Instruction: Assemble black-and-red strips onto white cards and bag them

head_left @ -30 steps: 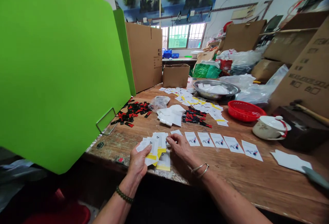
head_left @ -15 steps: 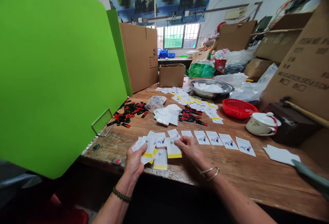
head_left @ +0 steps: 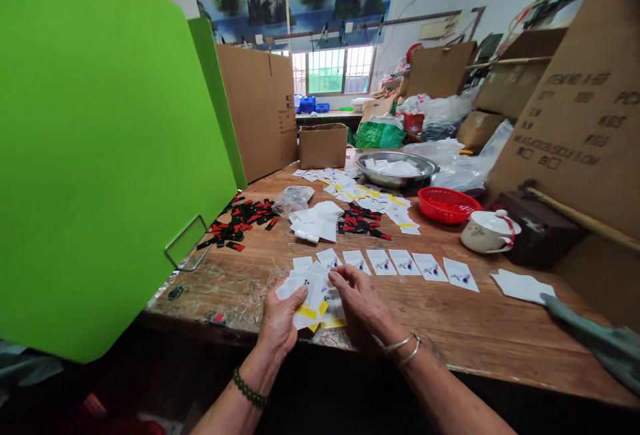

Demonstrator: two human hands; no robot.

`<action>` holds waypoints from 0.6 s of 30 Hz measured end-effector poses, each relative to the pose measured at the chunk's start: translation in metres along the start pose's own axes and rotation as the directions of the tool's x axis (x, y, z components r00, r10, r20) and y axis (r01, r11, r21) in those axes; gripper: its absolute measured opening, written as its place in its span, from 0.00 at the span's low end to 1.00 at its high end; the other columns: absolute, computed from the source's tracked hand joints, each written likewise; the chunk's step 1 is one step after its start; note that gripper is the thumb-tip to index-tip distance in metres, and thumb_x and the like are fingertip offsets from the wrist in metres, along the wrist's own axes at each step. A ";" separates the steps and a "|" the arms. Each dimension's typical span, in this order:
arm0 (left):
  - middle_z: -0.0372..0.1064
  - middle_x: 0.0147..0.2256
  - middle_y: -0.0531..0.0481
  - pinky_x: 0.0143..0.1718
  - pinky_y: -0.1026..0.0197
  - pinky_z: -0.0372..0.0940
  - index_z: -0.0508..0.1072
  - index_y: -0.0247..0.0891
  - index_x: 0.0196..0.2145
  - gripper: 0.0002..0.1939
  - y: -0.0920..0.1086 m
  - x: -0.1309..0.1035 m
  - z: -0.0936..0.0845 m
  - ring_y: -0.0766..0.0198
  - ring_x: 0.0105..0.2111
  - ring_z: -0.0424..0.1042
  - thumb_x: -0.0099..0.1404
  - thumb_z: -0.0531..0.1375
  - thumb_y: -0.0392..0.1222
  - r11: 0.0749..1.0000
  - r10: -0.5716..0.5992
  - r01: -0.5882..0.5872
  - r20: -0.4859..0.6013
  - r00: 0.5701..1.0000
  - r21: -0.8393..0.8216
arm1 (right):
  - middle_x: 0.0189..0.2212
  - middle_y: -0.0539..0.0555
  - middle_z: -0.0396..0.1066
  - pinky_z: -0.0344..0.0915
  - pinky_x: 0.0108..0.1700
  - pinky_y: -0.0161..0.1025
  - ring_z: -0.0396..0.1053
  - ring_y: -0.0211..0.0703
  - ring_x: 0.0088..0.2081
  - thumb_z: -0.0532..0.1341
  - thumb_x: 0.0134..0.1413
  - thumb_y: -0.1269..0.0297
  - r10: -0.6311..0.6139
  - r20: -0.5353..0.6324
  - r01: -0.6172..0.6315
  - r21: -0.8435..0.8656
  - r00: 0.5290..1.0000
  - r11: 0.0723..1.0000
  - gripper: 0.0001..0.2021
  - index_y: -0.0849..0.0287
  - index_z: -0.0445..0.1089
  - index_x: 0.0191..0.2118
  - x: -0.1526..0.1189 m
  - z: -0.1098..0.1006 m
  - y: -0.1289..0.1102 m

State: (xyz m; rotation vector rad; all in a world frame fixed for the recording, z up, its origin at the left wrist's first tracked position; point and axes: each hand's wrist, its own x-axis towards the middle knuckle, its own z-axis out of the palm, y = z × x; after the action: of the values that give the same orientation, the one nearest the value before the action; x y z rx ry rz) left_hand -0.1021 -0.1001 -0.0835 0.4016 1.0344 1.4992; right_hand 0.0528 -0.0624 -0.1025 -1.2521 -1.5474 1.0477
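Note:
My left hand [head_left: 281, 318] grips a fanned bunch of white and yellow cards [head_left: 306, 302], thumb on top, over the table's front edge. Fingers pinched together, my right hand [head_left: 356, 292] is at the right side of the bunch; whatever is between its fingertips is too small to make out. Beyond both hands a row of printed cards [head_left: 381, 262] runs to the right across the wooden table [head_left: 400, 302]. A white stack of bags or sheets [head_left: 316, 221] lies between two piles of black and red pieces [head_left: 247, 218].
A green panel [head_left: 115, 155] with a wire handle stands at the left. Scattered cards [head_left: 370, 196], a metal bowl [head_left: 420, 178], a red basket [head_left: 447, 207] and a lidded white pot [head_left: 487, 232] sit farther back. White sheets [head_left: 523, 286] and a large carton [head_left: 565, 128] are at the right.
My left hand and the bunch have moved right, nearer my right hand. The separate yellow-edged card under my right fingers is no longer clearly visible there. The view has shifted slightly.

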 end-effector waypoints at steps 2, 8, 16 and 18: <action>0.80 0.32 0.41 0.37 0.52 0.75 0.76 0.31 0.33 0.22 -0.003 -0.002 0.005 0.51 0.31 0.79 0.38 0.74 0.29 1.000 -0.014 0.013 0.026 1.000 0.008 | 0.21 0.49 0.66 0.58 0.27 0.35 0.60 0.37 0.24 0.60 0.51 0.48 0.047 0.025 -0.050 0.145 0.999 0.988 0.17 0.59 0.67 0.27 0.005 -0.001 0.000; 0.79 0.32 0.40 0.34 0.54 0.75 0.75 0.30 0.34 0.20 -0.001 0.004 0.004 0.53 0.29 0.79 0.40 0.71 0.25 0.999 -0.043 0.044 -0.019 0.999 0.024 | 0.13 0.42 0.54 0.47 0.21 0.33 0.49 0.32 0.17 0.61 0.46 0.47 0.182 -0.054 -0.166 0.220 0.982 0.961 0.18 0.56 0.61 0.22 0.004 -0.033 0.015; 0.79 0.32 0.40 0.36 0.50 0.75 0.75 0.29 0.35 0.18 -0.004 0.008 0.015 0.52 0.28 0.79 0.44 0.69 0.22 0.995 -0.095 0.096 -0.020 0.995 0.017 | 0.17 0.47 0.61 0.48 0.25 0.35 0.55 0.35 0.22 0.60 0.49 0.61 0.189 -0.012 -0.186 -0.236 0.982 0.954 0.12 0.58 0.62 0.19 -0.002 -0.071 0.029; 0.79 0.33 0.40 0.37 0.50 0.75 0.75 0.30 0.35 0.19 -0.008 0.007 0.019 0.52 0.30 0.79 0.43 0.70 0.23 0.994 -0.108 0.108 0.019 0.994 0.018 | 0.18 0.47 0.63 0.48 0.26 0.35 0.58 0.36 0.23 0.61 0.48 0.63 0.173 -0.008 -0.166 -0.335 0.985 0.928 0.12 0.58 0.62 0.19 -0.002 -0.069 0.028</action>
State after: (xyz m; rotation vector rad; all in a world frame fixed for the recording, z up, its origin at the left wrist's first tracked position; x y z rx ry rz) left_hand -0.0849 -0.0870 -0.0814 0.3663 1.0379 1.3883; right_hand 0.1261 -0.0545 -0.1110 -1.6365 -1.7073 0.9310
